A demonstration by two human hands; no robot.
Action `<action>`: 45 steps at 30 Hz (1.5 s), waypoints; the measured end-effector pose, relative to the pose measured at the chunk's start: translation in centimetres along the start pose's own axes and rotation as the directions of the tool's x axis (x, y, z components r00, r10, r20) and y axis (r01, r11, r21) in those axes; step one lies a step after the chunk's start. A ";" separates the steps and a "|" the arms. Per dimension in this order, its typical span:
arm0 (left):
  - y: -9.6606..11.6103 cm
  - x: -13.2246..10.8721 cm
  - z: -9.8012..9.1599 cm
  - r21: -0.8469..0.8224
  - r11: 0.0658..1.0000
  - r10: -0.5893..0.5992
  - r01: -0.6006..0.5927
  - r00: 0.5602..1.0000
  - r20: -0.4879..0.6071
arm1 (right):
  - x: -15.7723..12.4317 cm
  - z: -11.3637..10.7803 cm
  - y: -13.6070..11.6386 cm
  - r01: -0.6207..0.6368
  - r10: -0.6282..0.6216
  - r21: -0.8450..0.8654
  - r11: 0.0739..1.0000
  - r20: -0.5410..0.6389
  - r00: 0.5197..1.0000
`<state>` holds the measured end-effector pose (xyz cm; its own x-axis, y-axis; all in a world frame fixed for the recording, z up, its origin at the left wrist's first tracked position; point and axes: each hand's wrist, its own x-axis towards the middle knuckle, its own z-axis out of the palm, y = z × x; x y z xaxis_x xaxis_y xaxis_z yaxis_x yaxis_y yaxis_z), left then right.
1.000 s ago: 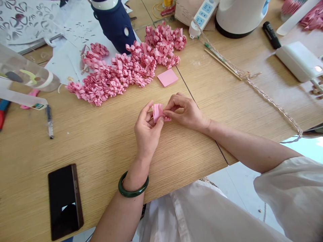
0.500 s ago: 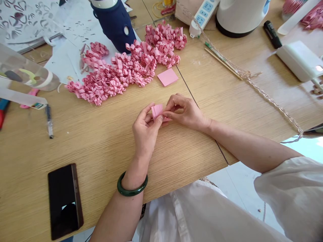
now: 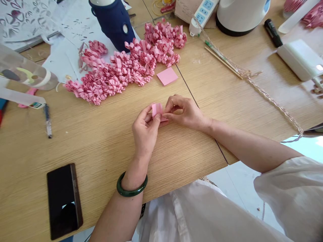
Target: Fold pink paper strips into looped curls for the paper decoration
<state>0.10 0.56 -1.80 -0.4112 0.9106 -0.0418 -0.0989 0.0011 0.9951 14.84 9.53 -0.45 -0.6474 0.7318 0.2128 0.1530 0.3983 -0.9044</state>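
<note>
A small pink paper piece (image 3: pixel 156 109) is pinched between the thumb and fingers of my left hand (image 3: pixel 146 129), which has a green bangle on its wrist. My right hand (image 3: pixel 185 112) has thumb and forefinger pressed together at the right edge of that paper; the fingertips partly hide it. Just beyond my hands a flat pink paper stack (image 3: pixel 167 76) lies on the wooden table (image 3: pixel 101 148). A long heap of curled pink paper flowers (image 3: pixel 108 79) stretches behind it.
A dark phone (image 3: pixel 64 201) lies at the near left, a pen (image 3: pixel 47 121) above it. Behind the flowers stands a blue-sleeved bottle (image 3: pixel 113 25). A power strip (image 3: pixel 204 15), a white kettle (image 3: pixel 242 15), a braided cord (image 3: pixel 275 104) and a white box (image 3: pixel 300 60) are towards the right.
The pink paper in my hands has shifted slightly, with its upper part now looking more curved. Both hands keep nearly the same place and grip.
</note>
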 end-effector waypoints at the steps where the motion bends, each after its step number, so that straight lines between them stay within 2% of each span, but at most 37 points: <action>1: 0.0 0.0 0.0 0.002 1.000 0.005 -0.005 1.000 -0.004 | 0.0 0.0 0.0 -0.004 0.004 0.000 1.000 -0.002 1.000; 21: 0.1 -0.1 -0.1 0.009 0.999 0.030 -0.030 0.999 0.011 | 0.0 0.1 -0.7 -0.122 0.109 0.180 0.976 0.085 0.990; 25: 0.0 -0.1 -0.2 0.029 0.998 0.049 -0.049 0.999 0.006 | 0.2 0.0 -0.6 -0.083 0.070 0.208 0.975 0.071 0.995; 31: 0.9 -0.1 0.1 -0.007 1.000 0.006 -0.007 0.996 -0.084 | 0.5 -0.4 -0.1 -0.046 0.071 0.227 0.973 -0.104 0.992; 34: 1.2 0.0 0.1 -0.030 0.999 -0.017 0.013 0.989 -0.147 | 0.3 -0.2 0.1 0.014 -0.006 0.144 0.989 -0.059 0.998; 38: 1.0 0.0 -0.1 -0.035 0.999 -0.007 0.001 0.985 -0.173 | 0.1 0.3 0.5 0.142 -0.142 -0.002 0.990 0.000 0.990; 42: 0.8 -0.2 0.0 -0.007 0.999 0.045 -0.046 0.989 -0.142 | 0.0 0.8 0.8 0.098 -0.099 -0.014 0.995 -0.045 0.994; 45: 0.8 -0.4 0.2 0.052 0.994 0.099 -0.093 0.986 -0.133 | 0.0 1.0 0.6 0.046 -0.043 0.096 0.994 -0.033 0.999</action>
<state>0.33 0.24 -0.97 -0.5356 0.8432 0.0456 -0.0132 -0.0623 0.9980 14.19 9.25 -1.34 -0.6284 0.7320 0.2633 0.0512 0.3766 -0.9249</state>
